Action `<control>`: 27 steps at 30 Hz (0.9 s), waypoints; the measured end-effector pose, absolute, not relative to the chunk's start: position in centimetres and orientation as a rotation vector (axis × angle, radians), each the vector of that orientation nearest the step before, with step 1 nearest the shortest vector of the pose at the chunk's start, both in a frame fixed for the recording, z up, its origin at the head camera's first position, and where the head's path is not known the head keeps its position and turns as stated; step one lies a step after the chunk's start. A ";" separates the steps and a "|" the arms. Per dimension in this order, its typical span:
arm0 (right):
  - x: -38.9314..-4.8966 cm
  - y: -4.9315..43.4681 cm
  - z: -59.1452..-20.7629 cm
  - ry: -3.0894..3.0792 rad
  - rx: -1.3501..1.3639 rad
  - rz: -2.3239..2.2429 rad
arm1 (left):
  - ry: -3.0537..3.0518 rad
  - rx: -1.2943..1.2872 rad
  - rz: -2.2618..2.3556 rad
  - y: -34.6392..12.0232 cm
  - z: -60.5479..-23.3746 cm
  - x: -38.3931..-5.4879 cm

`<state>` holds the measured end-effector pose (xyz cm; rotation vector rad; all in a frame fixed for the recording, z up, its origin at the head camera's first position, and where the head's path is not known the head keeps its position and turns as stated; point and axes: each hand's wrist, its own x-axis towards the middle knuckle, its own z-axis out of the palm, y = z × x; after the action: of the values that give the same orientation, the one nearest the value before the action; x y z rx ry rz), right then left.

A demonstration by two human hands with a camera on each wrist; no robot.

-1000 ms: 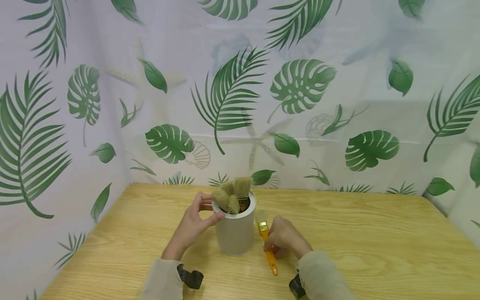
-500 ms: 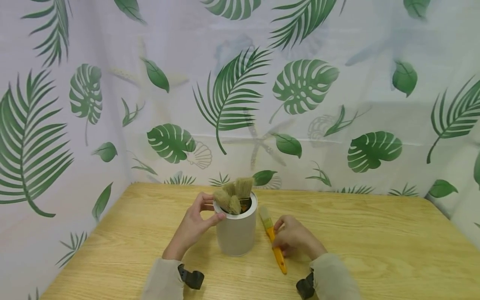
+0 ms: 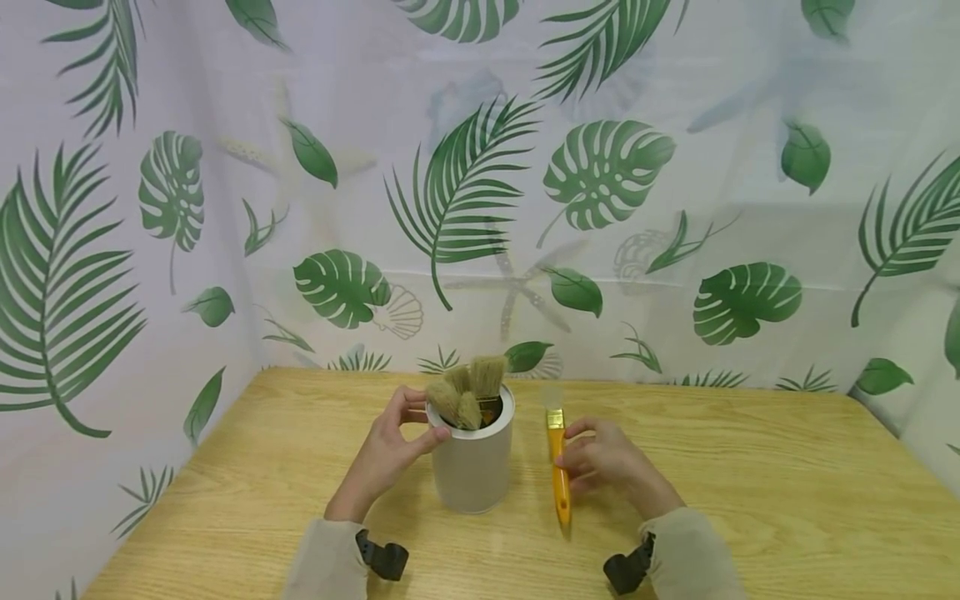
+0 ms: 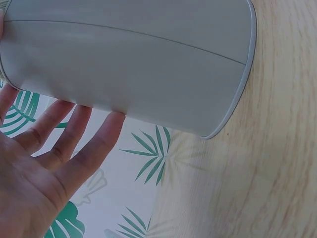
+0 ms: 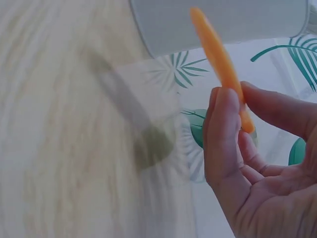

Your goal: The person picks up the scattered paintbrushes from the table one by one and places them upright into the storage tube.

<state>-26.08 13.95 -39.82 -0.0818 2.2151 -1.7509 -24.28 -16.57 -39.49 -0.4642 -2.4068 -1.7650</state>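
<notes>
A white cylindrical container (image 3: 472, 475) stands upright on the table, with several paintbrushes (image 3: 487, 377) in it, bristles up. My left hand (image 3: 386, 450) holds its left side near the rim, thumb at the front. The left wrist view shows the fingertips touching the container's wall (image 4: 124, 64). To the right of the container, my right hand (image 3: 611, 462) pinches an orange-handled paintbrush (image 3: 561, 487) between thumb and fingers, pale bristles pointing away. In the right wrist view the orange handle (image 5: 218, 57) is raised above the table, a dark shadow below it.
The wood-grain table (image 3: 750, 500) extends to both sides. A white curtain with green leaf prints (image 3: 480, 192) hangs along the back and sides. Black bands with cameras (image 3: 382, 557) sit on both wrists.
My right hand has moved to the right, away from the container, with the orange-handled paintbrush, which has turned more upright in the head view. The left hand and the container have stayed put.
</notes>
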 end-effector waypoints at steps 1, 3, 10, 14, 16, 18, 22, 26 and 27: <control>-26.1 14.0 -39.8 2.205 -0.080 -1.767 | -2.405 -0.467 -1.765 -16.6 -39.6 -24.3; -26.0 14.1 -39.7 2.184 -0.068 -1.798 | -2.405 -0.469 -1.762 -16.6 -39.6 -24.3; -26.2 14.4 -39.2 2.133 -0.026 -1.946 | -2.409 -0.458 -1.760 -16.7 -39.7 -24.2; -26.2 14.4 -38.8 2.112 -0.026 -2.003 | -2.403 -0.477 -1.751 -16.7 -39.8 -24.2; -26.3 14.4 -38.6 2.102 -0.035 -2.032 | -2.402 -0.475 -1.754 -16.7 -39.8 -24.2; -26.3 14.4 -38.4 2.089 -0.037 -2.066 | -2.406 -0.469 -1.756 -16.7 -39.7 -24.2; -26.4 14.4 -37.8 2.070 -0.036 -2.135 | -2.408 -0.466 -1.760 -16.6 -39.8 -24.3; -26.6 14.2 -36.8 2.082 -0.054 -2.184 | -2.407 -0.468 -1.752 -16.6 -39.7 -24.3; -26.6 14.1 -36.6 2.088 -0.059 -2.194 | -2.408 -0.467 -1.750 -16.6 -39.6 -24.3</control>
<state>-26.60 14.14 -36.57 -0.0594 2.0883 -2.1937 -24.31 -16.60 -39.64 -0.4671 -2.4079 -1.7496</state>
